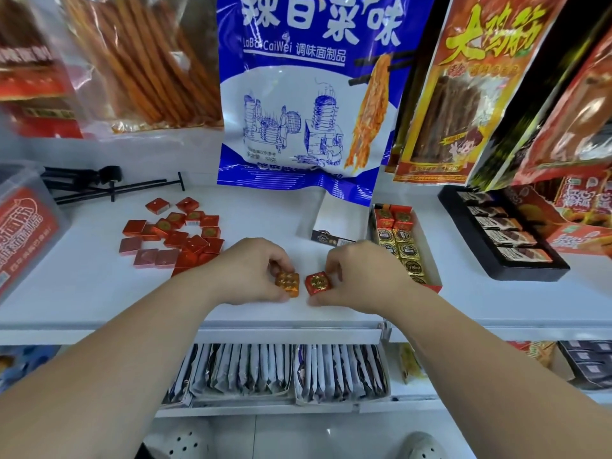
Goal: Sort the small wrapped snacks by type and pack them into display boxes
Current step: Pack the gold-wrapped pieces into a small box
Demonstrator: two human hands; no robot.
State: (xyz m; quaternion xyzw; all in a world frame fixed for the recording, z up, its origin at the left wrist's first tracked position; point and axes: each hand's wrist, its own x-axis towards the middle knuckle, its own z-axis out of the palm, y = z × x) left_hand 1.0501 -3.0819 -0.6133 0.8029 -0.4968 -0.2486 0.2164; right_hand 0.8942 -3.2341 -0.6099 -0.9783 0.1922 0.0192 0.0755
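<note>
Left hand (255,270) gripping orange snack (288,283), right hand (357,276) gripping red snack (317,283), blue bag (308,94) overhanging display box (427,246)

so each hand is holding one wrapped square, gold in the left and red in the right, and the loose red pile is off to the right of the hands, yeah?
Not quite. The head view shows the loose red pile to the left of the hands, not the right. The rest holds: the left hand holds a gold wrapped square and the right hand a red wrapped square.
</note>
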